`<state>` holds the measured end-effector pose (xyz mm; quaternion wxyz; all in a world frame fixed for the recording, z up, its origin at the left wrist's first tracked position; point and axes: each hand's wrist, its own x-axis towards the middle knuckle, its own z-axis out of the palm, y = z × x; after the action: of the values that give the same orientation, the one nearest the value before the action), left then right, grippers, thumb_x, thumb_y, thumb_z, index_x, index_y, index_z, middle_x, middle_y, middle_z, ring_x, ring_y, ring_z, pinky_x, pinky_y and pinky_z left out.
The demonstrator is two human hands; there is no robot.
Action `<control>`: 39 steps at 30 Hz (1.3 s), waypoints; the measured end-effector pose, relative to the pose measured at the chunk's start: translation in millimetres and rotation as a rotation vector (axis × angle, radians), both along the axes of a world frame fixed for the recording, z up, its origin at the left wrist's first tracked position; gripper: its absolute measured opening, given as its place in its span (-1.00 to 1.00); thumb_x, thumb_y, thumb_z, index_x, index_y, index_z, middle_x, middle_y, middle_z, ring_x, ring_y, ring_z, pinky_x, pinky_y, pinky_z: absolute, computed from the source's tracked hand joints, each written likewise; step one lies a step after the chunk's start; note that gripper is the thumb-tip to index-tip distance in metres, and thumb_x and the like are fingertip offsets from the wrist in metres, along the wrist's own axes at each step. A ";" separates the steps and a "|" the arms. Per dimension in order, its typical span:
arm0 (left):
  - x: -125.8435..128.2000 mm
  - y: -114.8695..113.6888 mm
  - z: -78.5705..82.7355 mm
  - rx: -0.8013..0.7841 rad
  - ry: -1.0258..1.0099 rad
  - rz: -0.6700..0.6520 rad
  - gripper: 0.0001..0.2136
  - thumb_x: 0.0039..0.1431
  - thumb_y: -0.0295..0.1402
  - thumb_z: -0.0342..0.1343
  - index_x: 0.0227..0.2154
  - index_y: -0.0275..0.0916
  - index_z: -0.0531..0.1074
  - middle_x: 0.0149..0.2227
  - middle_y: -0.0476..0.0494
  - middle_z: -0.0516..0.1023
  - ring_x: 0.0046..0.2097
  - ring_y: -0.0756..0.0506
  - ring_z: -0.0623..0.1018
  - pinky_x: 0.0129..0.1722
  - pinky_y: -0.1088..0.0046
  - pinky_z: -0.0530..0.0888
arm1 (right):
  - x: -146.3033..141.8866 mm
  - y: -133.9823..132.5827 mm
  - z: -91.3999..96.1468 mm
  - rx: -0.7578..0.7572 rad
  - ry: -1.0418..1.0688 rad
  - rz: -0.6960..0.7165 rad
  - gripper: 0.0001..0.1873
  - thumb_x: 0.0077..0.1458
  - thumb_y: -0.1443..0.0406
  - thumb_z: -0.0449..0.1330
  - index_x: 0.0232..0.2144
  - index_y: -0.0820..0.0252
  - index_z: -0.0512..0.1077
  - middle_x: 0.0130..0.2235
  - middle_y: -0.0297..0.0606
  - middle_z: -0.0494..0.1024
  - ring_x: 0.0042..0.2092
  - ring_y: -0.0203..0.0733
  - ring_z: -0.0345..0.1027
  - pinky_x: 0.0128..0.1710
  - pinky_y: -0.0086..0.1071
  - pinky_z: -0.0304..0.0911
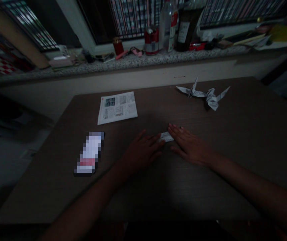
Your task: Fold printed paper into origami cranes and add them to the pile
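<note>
A small folded piece of printed paper (167, 136) lies flat on the brown table, partly covered by both hands. My left hand (143, 149) rests over its left end, fingers stretched out and slightly apart. From the other side my right hand (190, 144) lies flat, its outstretched fingers pressing the paper's right end. How far the paper runs under the fingers is hidden. Farther back on the right stand two paper cranes (190, 92) (212, 98) folded from similar printed sheets.
A folded newspaper sheet (118, 107) lies at the back left of the table (143, 197). Nearer me is a phone (89, 154) with a lit, blurred screen. Along the granite sill (133, 62) stand a red can (152, 40), bottles (183, 31), a small jar (118, 46) and clutter.
</note>
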<state>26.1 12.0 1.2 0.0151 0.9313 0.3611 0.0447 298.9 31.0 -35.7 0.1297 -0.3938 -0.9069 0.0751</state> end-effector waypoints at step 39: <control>3.9 -0.1 3.9 -0.017 -0.042 0.045 -0.61 0.47 -0.20 0.03 0.29 -0.03 0.34 0.37 -0.16 0.35 0.31 -0.28 0.39 0.40 -0.30 -0.01 | 3.4 -3.2 0.9 -0.005 0.042 -0.076 -0.18 0.45 0.04 -0.04 0.52 0.17 -0.32 0.50 0.01 -0.05 0.49 0.05 -0.14 0.43 0.10 -0.01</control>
<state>30.0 11.9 5.1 0.0296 0.9216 0.3821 0.0616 302.3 27.8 -34.8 0.1507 -0.4264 -0.8882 0.0806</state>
